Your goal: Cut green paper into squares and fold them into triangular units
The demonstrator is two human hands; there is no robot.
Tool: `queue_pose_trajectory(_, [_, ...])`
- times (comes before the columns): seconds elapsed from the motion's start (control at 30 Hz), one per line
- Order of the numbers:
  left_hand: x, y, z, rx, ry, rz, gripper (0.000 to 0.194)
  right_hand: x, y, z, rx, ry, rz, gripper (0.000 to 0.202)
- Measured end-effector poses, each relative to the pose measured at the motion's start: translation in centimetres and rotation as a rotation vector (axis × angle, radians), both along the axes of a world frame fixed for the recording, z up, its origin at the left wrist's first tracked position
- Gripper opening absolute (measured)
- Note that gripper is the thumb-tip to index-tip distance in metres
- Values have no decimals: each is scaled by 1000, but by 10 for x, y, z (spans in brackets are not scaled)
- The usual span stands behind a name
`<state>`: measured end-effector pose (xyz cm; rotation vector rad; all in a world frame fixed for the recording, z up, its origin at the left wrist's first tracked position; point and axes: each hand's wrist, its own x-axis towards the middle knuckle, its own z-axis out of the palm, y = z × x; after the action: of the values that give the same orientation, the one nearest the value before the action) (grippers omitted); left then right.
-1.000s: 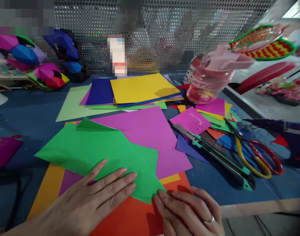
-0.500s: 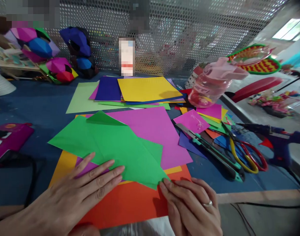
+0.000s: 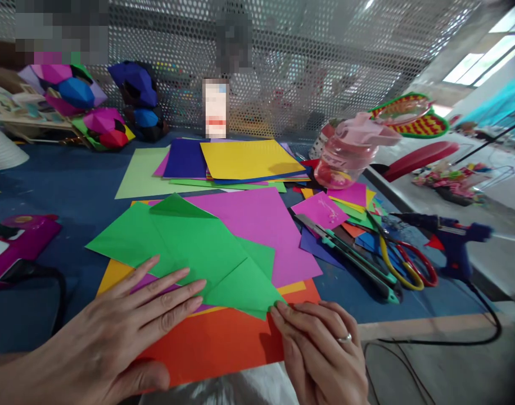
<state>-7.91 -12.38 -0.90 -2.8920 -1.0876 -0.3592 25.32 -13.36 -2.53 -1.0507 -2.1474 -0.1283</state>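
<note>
A folded sheet of green paper (image 3: pixel 198 242) with crease lines lies in front of me, a flap raised at its far edge. My left hand (image 3: pixel 143 315) rests flat with fingers spread, its fingertips at the near edge of the green paper. At the right corner, my right hand (image 3: pixel 320 343) pinches the green paper between thumb and fingers; a ring is on one finger. Beneath are an orange-red sheet (image 3: pixel 215 349), a magenta sheet (image 3: pixel 291 247) and a yellow-orange sheet (image 3: pixel 114 275).
A utility knife (image 3: pixel 350 259), scissors (image 3: pixel 405 264) and a blue glue gun (image 3: pixel 460 236) lie to the right, near a pink bottle (image 3: pixel 346 152). Behind is a stack of coloured paper (image 3: pixel 249 160). A purple power strip (image 3: pixel 30 242) lies left, and faceted paper shapes (image 3: pixel 101 126) stand back left.
My view has shifted slightly to the right. A diagonal crease now shows on the right part of the green paper. Both hands keep nearly the same places on it.
</note>
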Motion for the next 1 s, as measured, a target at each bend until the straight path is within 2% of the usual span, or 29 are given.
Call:
queue_pose_trajectory(0.17, [2,4,0,79,15,-62,70,-5,3,10,-41,26,10,23])
queue_pose_trajectory(0.33, [8,12,4,152,-27,-118,47,-5,20,28,-186,-2,109,19])
queue_pose_trajectory(0.47, [21,17,13,231,-104,-131,34,-7,41,33,-317,-134,49,19])
queue_pose_trajectory(0.57, [28,21,18,277,-110,-117,34,-14,53,36,-450,-250,-2,42])
queue_pose_trajectory(0.63, [30,23,18,283,-121,-107,35,-19,57,40,-571,-309,-36,46])
queue_pose_trajectory(0.77, [26,23,9,263,-150,-98,35,-27,63,50,-772,-335,-98,39])
queue_pose_trajectory(0.87, [20,20,4,229,-285,10,25,-26,70,54,-864,-243,-36,17])
queue_pose_trajectory(0.9, [18,19,3,183,-358,87,19,-26,73,55,-867,-190,-2,19])
queue_pose_trajectory(0.93, [16,19,3,93,-432,177,18,-25,76,56,-858,-126,30,24])
queue_pose_trajectory(1.0, [15,21,6,-243,-587,379,36,-25,82,59,-825,19,80,30])
